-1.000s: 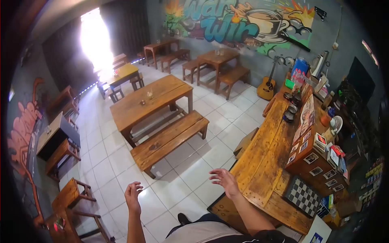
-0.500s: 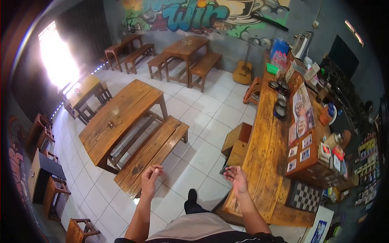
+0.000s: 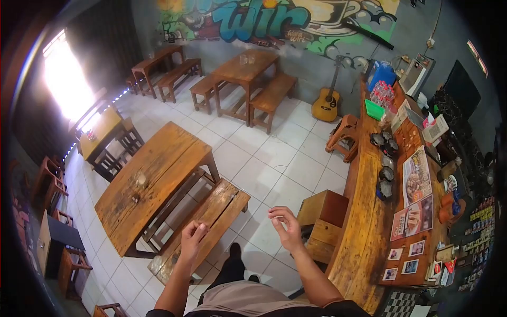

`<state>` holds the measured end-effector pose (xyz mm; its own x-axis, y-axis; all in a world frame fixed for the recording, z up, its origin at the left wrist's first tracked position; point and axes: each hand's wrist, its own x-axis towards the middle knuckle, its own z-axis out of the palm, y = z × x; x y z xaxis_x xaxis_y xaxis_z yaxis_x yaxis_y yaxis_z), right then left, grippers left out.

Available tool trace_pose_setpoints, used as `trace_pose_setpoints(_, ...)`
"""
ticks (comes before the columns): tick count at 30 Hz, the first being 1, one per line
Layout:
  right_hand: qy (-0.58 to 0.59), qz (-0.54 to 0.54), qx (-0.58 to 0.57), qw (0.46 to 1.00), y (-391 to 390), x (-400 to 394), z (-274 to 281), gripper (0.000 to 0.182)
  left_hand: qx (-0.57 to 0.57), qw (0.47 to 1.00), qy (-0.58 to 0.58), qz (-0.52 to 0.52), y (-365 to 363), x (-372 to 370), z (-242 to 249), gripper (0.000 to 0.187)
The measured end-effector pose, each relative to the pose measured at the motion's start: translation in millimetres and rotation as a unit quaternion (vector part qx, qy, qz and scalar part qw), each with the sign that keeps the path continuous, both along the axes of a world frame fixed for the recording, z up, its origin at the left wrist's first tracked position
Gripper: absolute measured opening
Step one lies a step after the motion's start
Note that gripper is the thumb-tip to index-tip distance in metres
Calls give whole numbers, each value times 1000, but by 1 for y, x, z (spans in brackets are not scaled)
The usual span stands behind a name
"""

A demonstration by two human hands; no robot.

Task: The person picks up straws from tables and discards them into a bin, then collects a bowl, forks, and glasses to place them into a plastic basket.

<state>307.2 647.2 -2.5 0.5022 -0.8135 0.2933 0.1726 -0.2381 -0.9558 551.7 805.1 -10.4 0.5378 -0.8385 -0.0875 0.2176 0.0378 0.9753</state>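
My left hand (image 3: 194, 233) is raised over the wooden bench (image 3: 227, 203), apart from it. Its fingers are loosely curled together, and nothing shows in them. To the right, my right hand (image 3: 286, 228) hovers above the tiled floor, with fingers bent and thumb apart, holding nothing. The long wooden table (image 3: 163, 164) stands beyond the bench, bearing a glass jar (image 3: 141, 178) and a small dark object (image 3: 135, 198). Right of my right hand are a wooden box-like piece (image 3: 322, 208) and the long wooden counter (image 3: 351, 253).
Along the counter lie dark shoe-like objects (image 3: 385, 177), posters (image 3: 417, 179) and a green tray (image 3: 375, 109). A guitar (image 3: 326, 104) leans against the painted wall. Other tables, such as one at the back (image 3: 248, 67), have benches. Tiled floor (image 3: 264, 169) runs between bench and counter.
The view has moved forward and turned, with the bench and counter shifting in it. My right hand has moved left and up, away from the counter's edge. My left hand remains curled.
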Motion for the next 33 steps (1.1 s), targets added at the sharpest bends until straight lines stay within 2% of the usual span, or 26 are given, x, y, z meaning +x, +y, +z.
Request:
trace_pose_setpoints(3, 22, -48, 5, 999, -43, 7, -6, 11, -1, 999, 1, -38, -67, 31, 0, 21)
trace_pose_setpoints(7, 16, -98, 14, 995, -99, 0, 3, 11, -76, 991, 11, -110, -163, 39, 5, 23)
trace_pose_setpoints(9, 28, -127, 7, 991, -124, -8, 8, 12, -85, 979, -3, -184, -211, 42, 8, 22)
trace_pose_setpoints(12, 8, -197, 10, 980, -160, -24, 5, 14, -83, 968, -17, -235, -280, 36, 1, 24)
trace_pose_setpoints(17, 19, -243, 68, 967, -233, -65, -22, 14, -61, 959, 13, -277, -384, 6, -5, 27)
trace_pose_setpoints(21, 22, -251, 119, 960, -315, -87, -19, 14, -52, 964, 32, -259, -455, -15, 2, 27)
trace_pose_setpoints(25, 46, -197, 121, 972, -407, -72, 2, 15, -68, 965, 3, -253, -502, -7, 6, 27)
trace_pose_setpoints(31, 5, -47, 107, 993, -517, 18, 4, 16, -41, 993, 1, -114, -539, 49, -7, 25)
trace_pose_setpoints(33, 10, -30, 117, 993, -546, 55, 8, 17, -29, 997, -2, -78, -557, 74, -16, 25)
